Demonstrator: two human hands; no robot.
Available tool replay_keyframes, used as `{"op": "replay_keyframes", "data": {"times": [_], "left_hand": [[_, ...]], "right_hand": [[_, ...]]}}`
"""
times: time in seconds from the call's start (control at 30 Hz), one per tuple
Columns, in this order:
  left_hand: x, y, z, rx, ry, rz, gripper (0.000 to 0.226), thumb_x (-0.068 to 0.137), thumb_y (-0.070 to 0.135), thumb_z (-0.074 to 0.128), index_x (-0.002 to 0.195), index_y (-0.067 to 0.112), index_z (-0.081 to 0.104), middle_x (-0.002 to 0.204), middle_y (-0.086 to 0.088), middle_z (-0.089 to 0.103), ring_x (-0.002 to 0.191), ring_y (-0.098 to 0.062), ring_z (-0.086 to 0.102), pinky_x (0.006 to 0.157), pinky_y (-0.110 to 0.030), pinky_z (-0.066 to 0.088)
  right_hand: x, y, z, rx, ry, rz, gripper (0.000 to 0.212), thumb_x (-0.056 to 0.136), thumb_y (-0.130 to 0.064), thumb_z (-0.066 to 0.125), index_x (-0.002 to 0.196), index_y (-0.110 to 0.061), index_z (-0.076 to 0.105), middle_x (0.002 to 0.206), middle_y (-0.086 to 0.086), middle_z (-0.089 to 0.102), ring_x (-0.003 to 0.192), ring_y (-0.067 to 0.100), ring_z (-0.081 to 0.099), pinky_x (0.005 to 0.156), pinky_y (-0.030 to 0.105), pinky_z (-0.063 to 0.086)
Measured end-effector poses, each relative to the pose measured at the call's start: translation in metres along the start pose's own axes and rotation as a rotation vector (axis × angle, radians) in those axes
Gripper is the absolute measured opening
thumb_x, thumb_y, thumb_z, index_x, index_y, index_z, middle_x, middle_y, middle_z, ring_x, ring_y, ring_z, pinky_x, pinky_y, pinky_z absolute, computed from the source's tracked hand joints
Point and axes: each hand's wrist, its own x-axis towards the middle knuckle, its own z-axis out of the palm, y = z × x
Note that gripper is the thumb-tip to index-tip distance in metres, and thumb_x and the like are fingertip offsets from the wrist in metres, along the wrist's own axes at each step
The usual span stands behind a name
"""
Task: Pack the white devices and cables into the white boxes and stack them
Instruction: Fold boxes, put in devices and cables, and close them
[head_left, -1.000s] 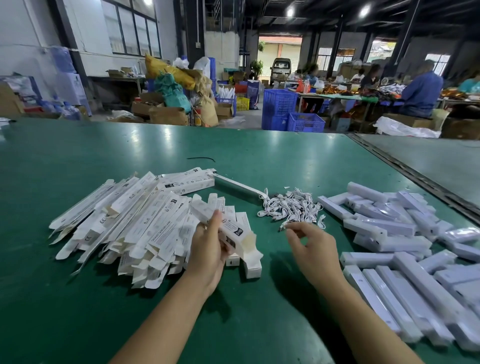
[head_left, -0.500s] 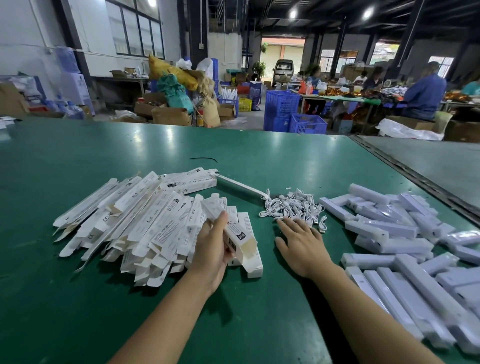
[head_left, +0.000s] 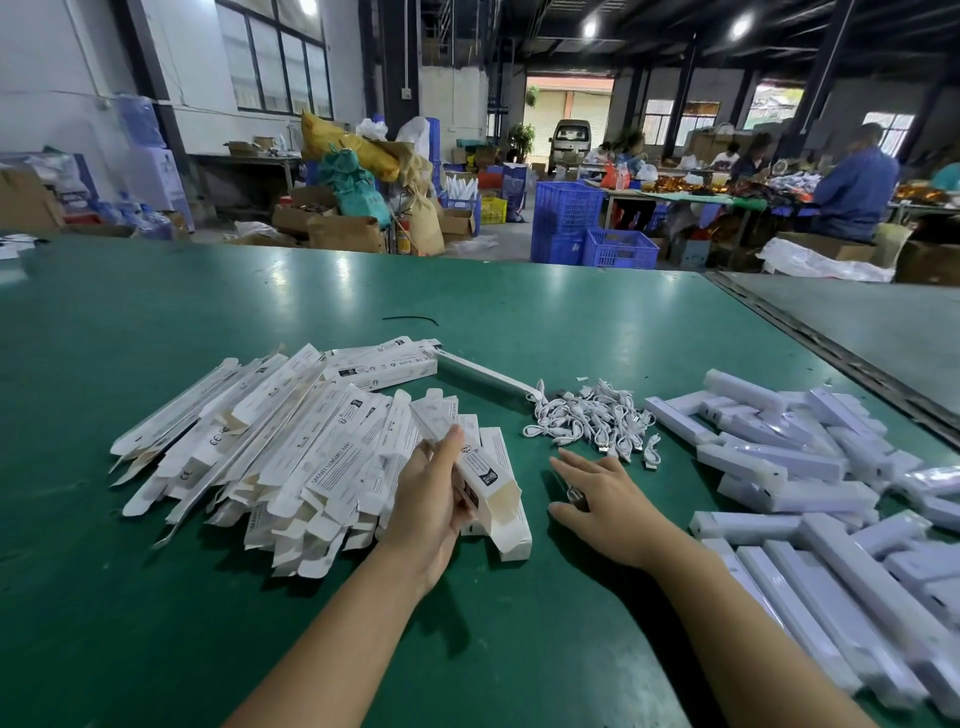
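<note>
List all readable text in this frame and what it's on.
"SMART SENSOR" on a flattened box in the pile; following words blur.
"CE" on a second box, pile's left side.
Black label on the held box in the left hand: too small to read.
All other print: unreadable.

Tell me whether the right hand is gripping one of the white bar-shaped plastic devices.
No, the right hand lies flat on the green table, apart from the white devices.
</note>
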Motion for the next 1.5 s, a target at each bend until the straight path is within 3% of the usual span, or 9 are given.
{"op": "replay_keyframes", "data": {"times": [0.27,0.47,0.53,0.63,0.9,1.1,1.23,1.33,1.5], "left_hand": [[0.001,0.000,-0.003,0.021,-0.010,-0.007,0.034,0.100,0.037,0.054,0.119,0.009,0.059,0.079,-0.004,0.066,0.077,-0.019,0.062,0.058,-0.028,0.051],[0.001,-0.001,-0.003,0.024,-0.016,-0.006,0.028,0.100,0.036,0.054,0.113,0.012,0.059,0.071,0.001,0.067,0.068,-0.014,0.062,0.052,-0.026,0.051],[0.001,-0.001,-0.003,0.015,-0.016,-0.005,0.030,0.100,0.036,0.055,0.116,0.011,0.059,0.075,-0.001,0.067,0.073,-0.016,0.063,0.061,-0.031,0.053],[0.001,-0.001,-0.004,0.035,-0.014,0.002,0.028,0.100,0.036,0.054,0.113,0.012,0.057,0.070,0.001,0.066,0.067,-0.015,0.061,0.050,-0.026,0.048],[0.001,-0.002,-0.004,0.053,-0.013,0.004,0.022,0.099,0.038,0.055,0.105,0.016,0.057,0.062,0.005,0.064,0.055,-0.008,0.060,0.041,-0.021,0.043],[0.002,-0.003,-0.004,0.046,-0.024,0.025,0.025,0.099,0.037,0.055,0.110,0.015,0.056,0.062,0.004,0.064,0.053,-0.007,0.059,0.040,-0.020,0.042],[0.002,-0.003,-0.005,0.026,-0.009,0.034,0.026,0.098,0.038,0.056,0.110,0.014,0.057,0.064,0.004,0.065,0.055,-0.007,0.061,0.044,-0.021,0.045],[0.004,-0.003,-0.005,-0.025,0.053,0.070,0.027,0.098,0.035,0.058,0.108,0.010,0.054,0.062,0.003,0.066,0.051,-0.007,0.061,0.045,-0.021,0.048],[0.008,0.001,-0.007,-0.095,0.204,0.194,0.024,0.094,0.028,0.065,0.107,0.017,0.048,0.084,-0.007,0.072,0.064,-0.011,0.070,0.053,-0.022,0.054]], "right_hand": [[-0.013,0.015,-0.019,0.050,-0.217,0.019,0.064,0.091,-0.030,0.058,0.149,-0.012,0.037,0.158,0.001,0.021,0.141,0.019,0.029,0.113,0.025,0.023],[-0.023,0.013,-0.020,0.077,0.008,0.050,0.068,0.082,-0.051,0.070,0.140,-0.021,0.053,0.136,0.000,0.049,0.122,0.014,0.050,0.097,0.015,0.030],[-0.022,0.009,-0.016,0.059,0.040,0.047,0.055,0.083,-0.049,0.068,0.131,-0.023,0.061,0.128,0.001,0.052,0.123,0.017,0.048,0.102,0.020,0.030],[-0.023,0.005,-0.018,0.024,0.022,0.044,0.042,0.084,-0.043,0.066,0.122,-0.026,0.067,0.127,0.001,0.051,0.125,0.019,0.045,0.104,0.021,0.028],[-0.029,-0.001,-0.031,0.018,0.079,0.073,0.031,0.074,-0.040,0.071,0.096,-0.019,0.077,0.093,-0.003,0.072,0.086,0.014,0.064,0.074,0.020,0.044],[-0.031,-0.003,-0.036,0.097,0.052,0.059,0.032,0.076,-0.032,0.072,0.108,-0.028,0.075,0.108,-0.004,0.061,0.078,0.001,0.055,0.073,0.002,0.035],[-0.033,-0.004,-0.039,0.112,0.025,0.051,0.041,0.080,-0.027,0.070,0.122,-0.027,0.068,0.107,-0.004,0.054,0.078,-0.006,0.052,0.078,0.004,0.034],[-0.034,-0.013,-0.037,0.311,0.194,0.074,0.034,0.084,-0.019,0.072,0.118,-0.022,0.071,0.105,-0.006,0.063,0.077,-0.002,0.064,0.077,0.004,0.043],[-0.035,-0.034,-0.035,1.121,0.375,0.129,0.026,0.076,-0.011,0.082,0.095,-0.028,0.075,0.090,-0.004,0.076,0.076,0.002,0.070,0.065,0.012,0.051]]}}
